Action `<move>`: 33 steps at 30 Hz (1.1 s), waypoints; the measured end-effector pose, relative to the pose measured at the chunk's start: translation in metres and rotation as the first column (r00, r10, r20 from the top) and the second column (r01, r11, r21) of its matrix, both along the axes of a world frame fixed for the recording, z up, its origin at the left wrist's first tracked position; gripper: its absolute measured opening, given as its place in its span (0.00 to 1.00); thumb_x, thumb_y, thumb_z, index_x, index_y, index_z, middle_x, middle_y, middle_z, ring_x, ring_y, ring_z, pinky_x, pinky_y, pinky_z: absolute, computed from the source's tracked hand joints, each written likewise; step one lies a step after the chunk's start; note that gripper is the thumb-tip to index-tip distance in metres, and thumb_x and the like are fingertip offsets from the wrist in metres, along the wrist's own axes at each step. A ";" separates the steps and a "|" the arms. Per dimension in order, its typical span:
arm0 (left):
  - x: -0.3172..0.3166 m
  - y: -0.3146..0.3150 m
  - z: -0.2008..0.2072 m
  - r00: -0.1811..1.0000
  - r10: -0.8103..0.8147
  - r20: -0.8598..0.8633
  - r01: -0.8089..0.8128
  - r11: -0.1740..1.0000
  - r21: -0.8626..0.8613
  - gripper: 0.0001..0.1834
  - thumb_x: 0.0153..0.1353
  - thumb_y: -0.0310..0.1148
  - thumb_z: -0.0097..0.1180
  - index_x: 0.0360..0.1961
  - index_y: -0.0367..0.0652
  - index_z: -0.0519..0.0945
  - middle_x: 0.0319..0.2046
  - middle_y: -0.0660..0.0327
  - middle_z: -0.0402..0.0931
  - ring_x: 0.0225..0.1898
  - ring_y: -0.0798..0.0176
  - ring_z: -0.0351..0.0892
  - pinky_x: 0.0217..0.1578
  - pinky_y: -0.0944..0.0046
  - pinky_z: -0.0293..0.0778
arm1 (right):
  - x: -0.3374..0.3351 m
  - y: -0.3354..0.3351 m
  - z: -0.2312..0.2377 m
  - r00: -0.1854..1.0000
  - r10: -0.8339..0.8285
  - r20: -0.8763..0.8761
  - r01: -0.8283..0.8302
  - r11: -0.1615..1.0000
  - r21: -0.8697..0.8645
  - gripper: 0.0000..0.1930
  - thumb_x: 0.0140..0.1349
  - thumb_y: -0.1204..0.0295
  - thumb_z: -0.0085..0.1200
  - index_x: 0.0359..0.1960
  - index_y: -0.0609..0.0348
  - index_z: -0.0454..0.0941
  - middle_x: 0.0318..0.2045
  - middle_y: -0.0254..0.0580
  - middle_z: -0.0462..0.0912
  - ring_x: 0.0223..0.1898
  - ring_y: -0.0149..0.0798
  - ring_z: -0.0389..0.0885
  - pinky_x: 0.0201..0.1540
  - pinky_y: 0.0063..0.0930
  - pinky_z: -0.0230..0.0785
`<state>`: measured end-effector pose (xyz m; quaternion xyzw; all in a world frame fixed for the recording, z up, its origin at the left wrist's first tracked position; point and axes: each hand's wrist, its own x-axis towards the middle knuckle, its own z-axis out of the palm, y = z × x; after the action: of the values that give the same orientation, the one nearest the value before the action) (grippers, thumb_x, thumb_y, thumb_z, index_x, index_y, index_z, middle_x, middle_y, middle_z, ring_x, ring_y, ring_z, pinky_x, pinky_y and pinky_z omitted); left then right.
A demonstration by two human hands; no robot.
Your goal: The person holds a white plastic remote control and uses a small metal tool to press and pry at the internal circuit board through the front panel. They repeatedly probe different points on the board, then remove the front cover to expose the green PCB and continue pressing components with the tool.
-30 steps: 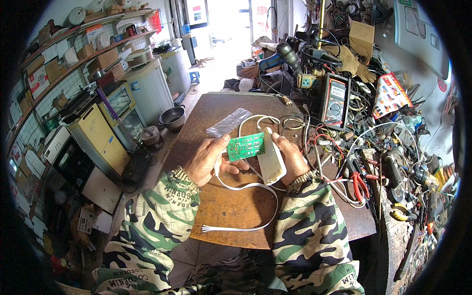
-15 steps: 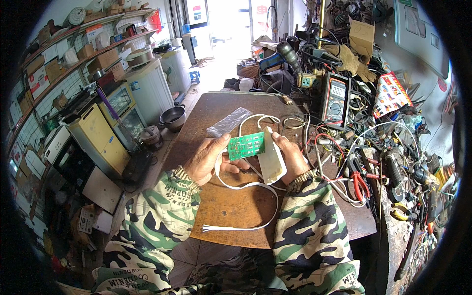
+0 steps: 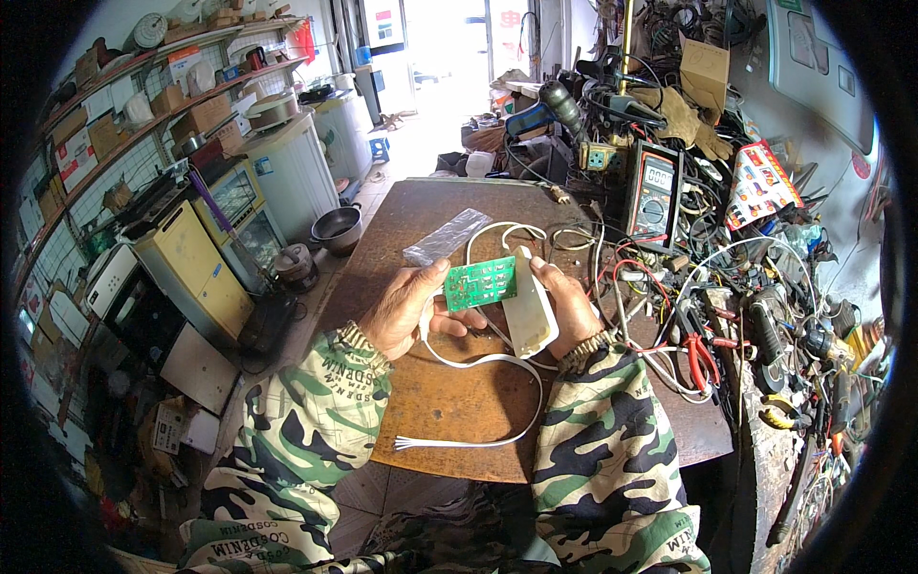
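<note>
Between thumb and fingers, my left hand (image 3: 406, 311) grips the left end of a green circuit board (image 3: 481, 284), its soldered side facing up toward me. A white plastic housing (image 3: 530, 316), long and narrow, is held along its right side by my right hand (image 3: 571, 311). The board's right end lies against or just in front of the housing's upper part; whether they touch is unclear. A flat white cable (image 3: 537, 383) loops from near my left hand across the table and ends in split strands. Behind my hands another stretch of white cable curls on the wood.
The brown wooden table (image 3: 459, 435) carries a clear plastic bag (image 3: 445, 239) beyond my left hand. At right stand a multimeter (image 3: 654, 196), red-handled pliers (image 3: 701, 359) and heaps of wires and tools. A black pot (image 3: 337, 228) is on the floor at left, near shelves and cabinets.
</note>
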<state>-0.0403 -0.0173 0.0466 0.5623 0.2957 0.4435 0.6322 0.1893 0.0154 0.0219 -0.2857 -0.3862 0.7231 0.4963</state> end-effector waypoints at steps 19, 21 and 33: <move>-0.001 0.002 -0.002 1.000 0.001 -0.011 -0.001 1.000 0.004 0.29 0.75 0.51 0.41 0.58 0.33 0.73 0.48 0.48 0.81 0.42 0.51 0.86 0.35 0.63 0.86 | 0.000 0.003 -0.003 1.000 -0.021 -0.016 0.020 1.000 -0.003 0.18 0.70 0.58 0.52 0.43 0.62 0.81 0.33 0.38 0.84 0.32 0.33 0.79 0.37 0.29 0.71; -0.001 0.001 -0.002 1.000 0.003 -0.012 -0.003 1.000 0.004 0.30 0.75 0.51 0.41 0.58 0.32 0.73 0.48 0.48 0.81 0.42 0.51 0.86 0.36 0.63 0.86 | 0.000 0.001 -0.001 1.000 -0.021 0.004 0.021 1.000 -0.009 0.17 0.70 0.58 0.52 0.43 0.62 0.81 0.33 0.39 0.84 0.33 0.33 0.79 0.37 0.29 0.71; -0.001 -0.001 0.002 1.000 0.001 -0.030 -0.001 1.000 0.012 0.30 0.75 0.52 0.41 0.58 0.33 0.73 0.48 0.49 0.81 0.43 0.51 0.85 0.36 0.64 0.85 | -0.001 0.000 0.001 1.000 -0.014 -0.021 0.014 1.000 -0.005 0.18 0.71 0.58 0.51 0.44 0.62 0.81 0.34 0.39 0.84 0.34 0.33 0.81 0.39 0.29 0.73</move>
<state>-0.0410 -0.0184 0.0487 0.5725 0.3030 0.4369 0.6241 0.1883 0.0150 0.0229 -0.2819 -0.3772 0.7236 0.5046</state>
